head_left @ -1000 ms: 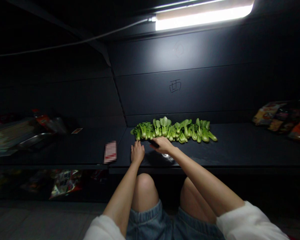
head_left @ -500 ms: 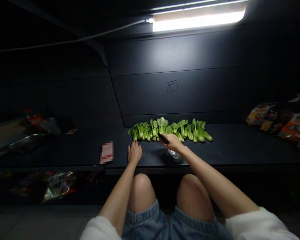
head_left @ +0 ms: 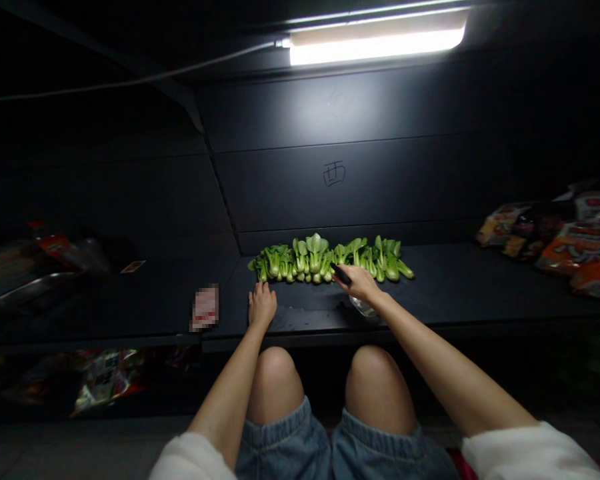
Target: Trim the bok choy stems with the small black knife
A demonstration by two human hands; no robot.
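Note:
A row of green bok choy (head_left: 314, 257) lies along the back of the dark shelf, stems toward me and leaves against the back panel. In my right hand (head_left: 364, 285) is a spray bottle (head_left: 364, 307), with its black head pointing at the row and its clear body hanging below my palm. That hand hovers just in front of the stems, right of the middle. My left hand (head_left: 262, 305) rests flat on the shelf near the row's left end, fingers stretched out, with fingertips close to the stems. It holds nothing.
Wet spots mark the dark shelf (head_left: 300, 320) between my hands. A pixelated pinkish card (head_left: 205, 308) lies to the left. Snack bags (head_left: 565, 250) are piled at far right. A lit tube lamp (head_left: 377, 43) hangs above. More packets (head_left: 109, 377) sit on the lower shelf.
My right hand has shifted to the right along the bok choy with the spray bottle. My left hand stays in place on the shelf. The whole view has slid slightly.

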